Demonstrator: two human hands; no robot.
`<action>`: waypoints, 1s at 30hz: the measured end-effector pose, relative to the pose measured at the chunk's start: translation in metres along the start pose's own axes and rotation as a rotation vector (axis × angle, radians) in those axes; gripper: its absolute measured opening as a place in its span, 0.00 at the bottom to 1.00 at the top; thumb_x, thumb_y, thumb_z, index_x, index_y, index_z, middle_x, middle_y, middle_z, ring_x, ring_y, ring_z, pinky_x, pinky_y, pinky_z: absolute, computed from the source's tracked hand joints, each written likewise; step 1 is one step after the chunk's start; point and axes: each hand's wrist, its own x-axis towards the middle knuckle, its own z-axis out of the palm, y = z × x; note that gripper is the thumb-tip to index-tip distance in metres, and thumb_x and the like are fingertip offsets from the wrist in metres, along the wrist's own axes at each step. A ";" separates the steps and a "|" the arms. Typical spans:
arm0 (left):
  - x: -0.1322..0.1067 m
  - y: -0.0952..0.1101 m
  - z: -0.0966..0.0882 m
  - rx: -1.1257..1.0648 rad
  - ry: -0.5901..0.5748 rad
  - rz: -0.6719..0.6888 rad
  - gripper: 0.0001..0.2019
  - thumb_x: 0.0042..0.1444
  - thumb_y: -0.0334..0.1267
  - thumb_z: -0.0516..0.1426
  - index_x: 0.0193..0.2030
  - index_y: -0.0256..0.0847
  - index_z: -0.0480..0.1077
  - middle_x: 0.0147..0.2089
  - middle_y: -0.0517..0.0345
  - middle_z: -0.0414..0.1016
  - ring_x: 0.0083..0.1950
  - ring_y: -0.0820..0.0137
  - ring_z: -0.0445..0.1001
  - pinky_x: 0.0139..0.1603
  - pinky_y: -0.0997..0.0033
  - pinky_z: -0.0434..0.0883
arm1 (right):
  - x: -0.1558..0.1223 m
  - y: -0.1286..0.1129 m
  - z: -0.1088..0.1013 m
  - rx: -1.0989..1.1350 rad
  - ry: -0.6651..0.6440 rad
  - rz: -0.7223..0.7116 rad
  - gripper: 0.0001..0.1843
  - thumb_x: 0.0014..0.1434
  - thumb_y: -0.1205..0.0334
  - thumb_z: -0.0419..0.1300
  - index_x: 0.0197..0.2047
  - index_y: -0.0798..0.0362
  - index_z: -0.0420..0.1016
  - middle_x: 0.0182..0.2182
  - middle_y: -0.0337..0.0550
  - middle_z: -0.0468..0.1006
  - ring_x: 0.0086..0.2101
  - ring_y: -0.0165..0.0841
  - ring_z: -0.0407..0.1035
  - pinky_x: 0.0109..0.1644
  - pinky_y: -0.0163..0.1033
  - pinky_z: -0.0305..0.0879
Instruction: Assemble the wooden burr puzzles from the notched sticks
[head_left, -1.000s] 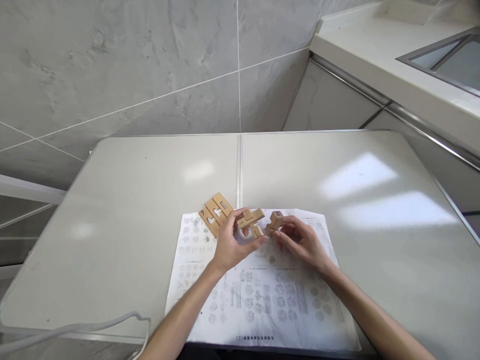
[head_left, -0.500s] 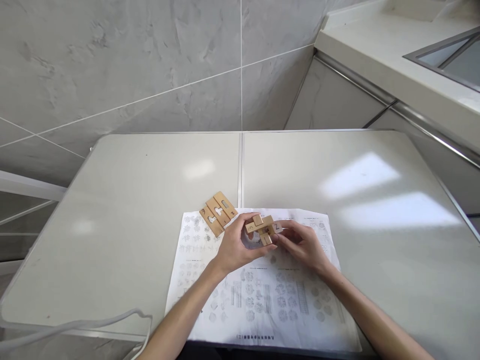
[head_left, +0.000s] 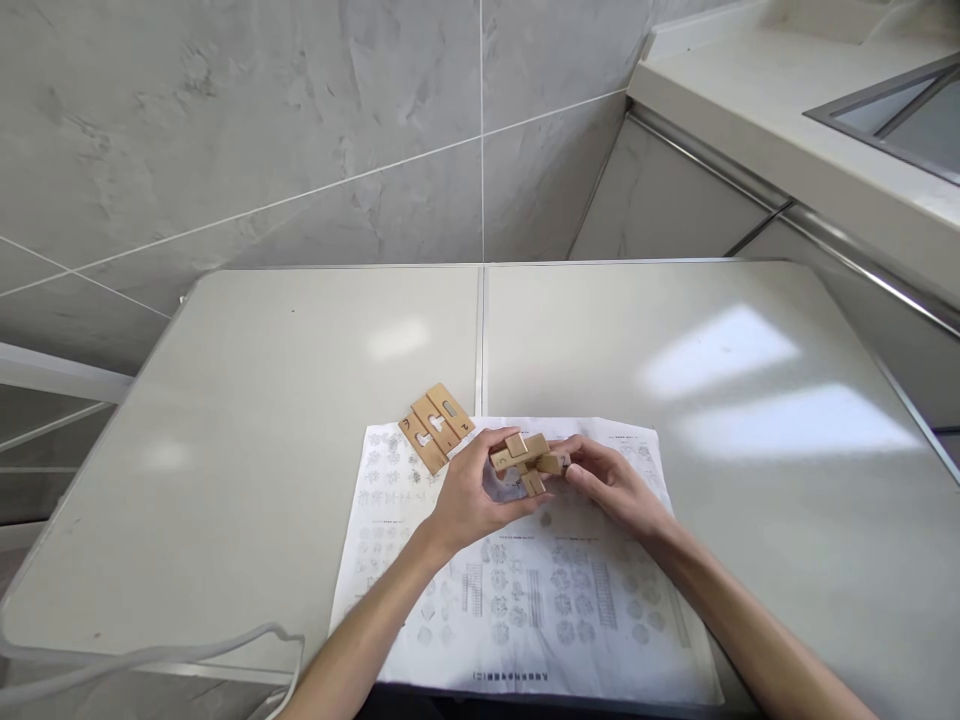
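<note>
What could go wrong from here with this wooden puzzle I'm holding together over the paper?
1. The wooden assembly is pinched only at the fingertips of the left hand and right hand; if either grip eases, the joined blocks may slide apart and drop onto the printed sheet.
2. The loose wooden pieces lie close beside the left hand; a sweep of the wrist could knock them across the table.

Wooden slabs (head_left: pixel 435 425) just beyond left hand (head_left: pixel 471 497)

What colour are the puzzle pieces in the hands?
Light tan wood; the puzzle pieces show best in the head view.
</note>
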 end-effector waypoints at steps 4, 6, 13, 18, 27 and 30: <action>-0.001 -0.003 0.001 0.067 0.013 0.078 0.36 0.53 0.44 0.75 0.66 0.51 0.66 0.51 0.56 0.80 0.48 0.61 0.81 0.49 0.61 0.78 | 0.001 0.000 0.000 0.051 0.000 0.019 0.20 0.67 0.42 0.68 0.54 0.44 0.73 0.48 0.46 0.81 0.49 0.43 0.76 0.52 0.45 0.74; -0.001 -0.003 0.002 0.077 0.011 0.111 0.35 0.55 0.43 0.74 0.66 0.52 0.65 0.48 0.57 0.79 0.45 0.63 0.80 0.46 0.63 0.78 | 0.001 0.000 0.000 0.069 0.008 0.020 0.22 0.65 0.42 0.70 0.53 0.44 0.72 0.47 0.46 0.80 0.48 0.42 0.76 0.49 0.44 0.74; -0.001 -0.002 0.001 0.100 0.019 0.148 0.35 0.56 0.44 0.73 0.67 0.52 0.65 0.46 0.59 0.77 0.42 0.66 0.79 0.43 0.65 0.77 | 0.001 -0.001 0.004 0.096 0.036 0.018 0.23 0.63 0.41 0.72 0.51 0.44 0.71 0.48 0.47 0.78 0.48 0.42 0.76 0.49 0.45 0.75; -0.001 -0.004 0.001 0.096 -0.042 0.181 0.36 0.56 0.44 0.73 0.68 0.52 0.64 0.48 0.58 0.79 0.43 0.65 0.80 0.45 0.63 0.78 | 0.001 -0.002 0.006 0.140 0.006 -0.002 0.19 0.65 0.47 0.72 0.51 0.44 0.72 0.54 0.49 0.78 0.51 0.43 0.76 0.53 0.47 0.76; 0.001 -0.007 0.002 0.132 -0.057 0.271 0.37 0.56 0.47 0.73 0.69 0.53 0.65 0.55 0.51 0.75 0.51 0.61 0.79 0.48 0.61 0.81 | -0.003 0.002 0.009 0.103 -0.013 -0.016 0.29 0.63 0.49 0.75 0.59 0.39 0.64 0.55 0.47 0.78 0.50 0.43 0.79 0.53 0.51 0.78; 0.001 -0.007 0.002 0.147 -0.082 0.264 0.36 0.57 0.47 0.73 0.69 0.54 0.66 0.55 0.52 0.74 0.50 0.62 0.80 0.47 0.61 0.81 | -0.004 0.003 0.011 0.026 0.005 -0.028 0.34 0.61 0.48 0.76 0.62 0.38 0.63 0.53 0.46 0.79 0.50 0.43 0.78 0.55 0.50 0.77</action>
